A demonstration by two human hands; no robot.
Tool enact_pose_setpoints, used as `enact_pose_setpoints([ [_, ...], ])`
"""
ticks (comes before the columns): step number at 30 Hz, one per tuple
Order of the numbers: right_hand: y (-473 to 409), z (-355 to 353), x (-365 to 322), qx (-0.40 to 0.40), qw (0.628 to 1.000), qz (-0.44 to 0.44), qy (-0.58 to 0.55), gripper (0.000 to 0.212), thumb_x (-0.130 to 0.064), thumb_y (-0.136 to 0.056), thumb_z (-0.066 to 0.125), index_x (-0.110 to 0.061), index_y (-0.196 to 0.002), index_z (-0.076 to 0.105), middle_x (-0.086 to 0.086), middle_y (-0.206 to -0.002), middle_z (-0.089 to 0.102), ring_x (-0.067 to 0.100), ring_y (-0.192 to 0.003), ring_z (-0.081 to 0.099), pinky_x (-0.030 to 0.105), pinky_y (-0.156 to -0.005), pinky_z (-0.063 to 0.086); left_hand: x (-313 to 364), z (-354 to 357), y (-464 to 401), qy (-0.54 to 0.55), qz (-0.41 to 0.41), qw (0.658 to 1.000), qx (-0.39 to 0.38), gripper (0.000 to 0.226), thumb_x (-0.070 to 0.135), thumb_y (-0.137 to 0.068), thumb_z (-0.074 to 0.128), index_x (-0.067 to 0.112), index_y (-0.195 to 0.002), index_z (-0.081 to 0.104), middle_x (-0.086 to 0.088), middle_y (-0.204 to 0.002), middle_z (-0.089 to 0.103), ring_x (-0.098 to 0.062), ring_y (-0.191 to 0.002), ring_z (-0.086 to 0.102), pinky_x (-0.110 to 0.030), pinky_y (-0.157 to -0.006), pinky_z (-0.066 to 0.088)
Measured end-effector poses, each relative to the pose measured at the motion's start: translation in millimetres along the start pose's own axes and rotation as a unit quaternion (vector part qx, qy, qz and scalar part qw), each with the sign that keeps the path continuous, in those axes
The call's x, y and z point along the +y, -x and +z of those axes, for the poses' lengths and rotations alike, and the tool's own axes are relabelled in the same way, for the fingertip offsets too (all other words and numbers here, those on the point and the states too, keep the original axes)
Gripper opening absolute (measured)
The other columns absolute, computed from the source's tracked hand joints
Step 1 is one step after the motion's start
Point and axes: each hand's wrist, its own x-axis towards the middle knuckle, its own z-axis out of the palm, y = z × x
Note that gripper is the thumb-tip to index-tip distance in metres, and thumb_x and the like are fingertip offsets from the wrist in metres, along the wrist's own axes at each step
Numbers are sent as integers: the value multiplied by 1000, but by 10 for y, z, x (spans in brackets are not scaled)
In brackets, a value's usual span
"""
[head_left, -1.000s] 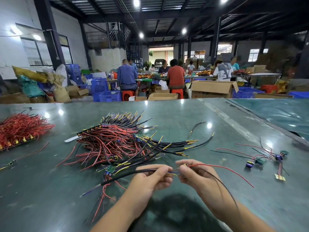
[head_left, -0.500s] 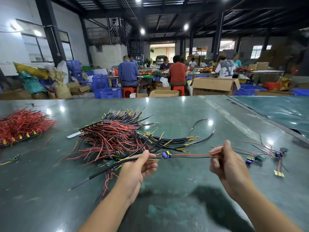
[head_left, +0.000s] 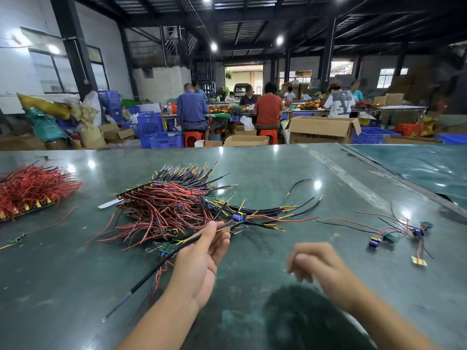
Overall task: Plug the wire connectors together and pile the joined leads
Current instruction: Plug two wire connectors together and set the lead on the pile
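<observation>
Left hand [head_left: 202, 256] pinching joined lead [head_left: 177, 251] at thumb and fingertips, connector [head_left: 238, 216] just past pile [head_left: 171, 210]. Right hand [head_left: 318, 263] blurred, loosely curled, holding nothing. Lay lead flat, connector aligned with pile's, before fetching 1 loose lead [head_left: 379, 238].

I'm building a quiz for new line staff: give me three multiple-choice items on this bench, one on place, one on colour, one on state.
1. Where is the all-red wire bundle?
A far left of the table
B far right
C in a box

2. What colour is the connector on the lead being held?
A white
B blue-purple
C orange

3. The right hand is:
A gripping pliers
B holding nothing
C pressing the pile

Answers: 1 A, it lies at the left edge; 2 B, it shows blue-purple beyond the left hand; 3 B, its fingers hang loose above the table.
</observation>
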Motion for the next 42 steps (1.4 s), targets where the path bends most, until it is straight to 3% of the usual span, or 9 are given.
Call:
enact_pose_setpoints([
  [2, 3, 135, -10, -26, 993, 10, 117, 20, -30, -93, 53, -24, -84, 69, -6, -75, 66, 2, -70, 58, 25, -68, 46, -29, 45, 56, 0, -13, 1000, -23, 21, 13, -85, 58, 3, -75, 74, -8, -72, 70, -9, -63, 67, -16, -57, 55],
  [5, -47, 300, -120, 42, 998, 43, -17, 36, -49, -86, 43, -27, -101, 66, -13, -94, 67, -1, -80, 59, 16, -75, 45, -86, 99, 143, -37, -31, 996, -71, 19, 16, -74, 61, 3, -73, 76, -11, -72, 70, -10, -62, 67, -17, -56, 54],
  [11, -95, 307, -236, 113, 964, 72, -231, 32, -23, -97, 42, -18, -94, 74, 6, -78, 69, 16, -71, 63, 27, -72, 50, -182, 101, 197, -115, -29, 986, -119, 17, 15, -73, 63, 7, -75, 77, -10, -74, 71, -10, -64, 67, -18, -59, 54],
  [16, -71, 351, -287, 94, 969, 55, -221, 28, -14, -97, 43, -11, -101, 71, 0, -73, 69, 10, -67, 63, 17, -66, 50, -207, 73, 189, -136, -19, 983, -120, 17, 16, -60, 75, 8, -75, 77, -10, -73, 70, -13, -64, 66, -21, -59, 53],
  [20, -87, 371, -282, 117, 965, 80, -219, 31, -21, -98, 41, -14, -98, 71, 2, -74, 69, 13, -64, 61, 21, -64, 51, -216, 54, 166, -159, 2, 981, -111, 14, 15, -61, 74, 10, -74, 77, -9, -71, 70, -12, -64, 66, -19, -59, 53],
  [27, -130, 247, -181, 219, 913, 134, -318, 38, -20, -99, 44, -2, -75, 68, 6, -57, 57, 11, -52, 50, 19, -51, 43, -187, 28, 137, -186, 34, 975, -113, 12, 17, -62, 73, 11, -72, 77, -7, -67, 69, -10, -61, 64, -19, -58, 53],
  [32, -141, 254, -194, 244, 894, 127, -353, 47, -15, -97, 48, -10, -54, 67, 1, -49, 48, 7, -44, 42, 16, -48, 38, -185, 59, 176, -226, 49, 964, -134, 6, 13, -69, 71, 15, -72, 77, -4, -65, 69, -9, -59, 63, -18, -57, 51],
  [36, -174, 208, -166, 289, 838, 179, -427, 43, -14, -93, 49, -13, -50, 55, 0, -45, 38, 11, -39, 32, 21, -41, 33, -176, 65, 205, -275, 55, 944, -176, 20, -2, -80, 68, 15, -73, 77, -5, -65, 70, -11, -59, 65, -18, -58, 50],
  [42, -199, 210, -77, 362, 878, 164, -266, 41, -15, -96, 42, -9, -60, 62, -3, -45, 50, 11, -45, 41, 26, -52, 34, -161, 34, 210, -283, 37, 937, -199, 11, 12, -82, 68, 16, -82, 78, -8, -72, 72, -12, -64, 66, -19, -61, 51],
])
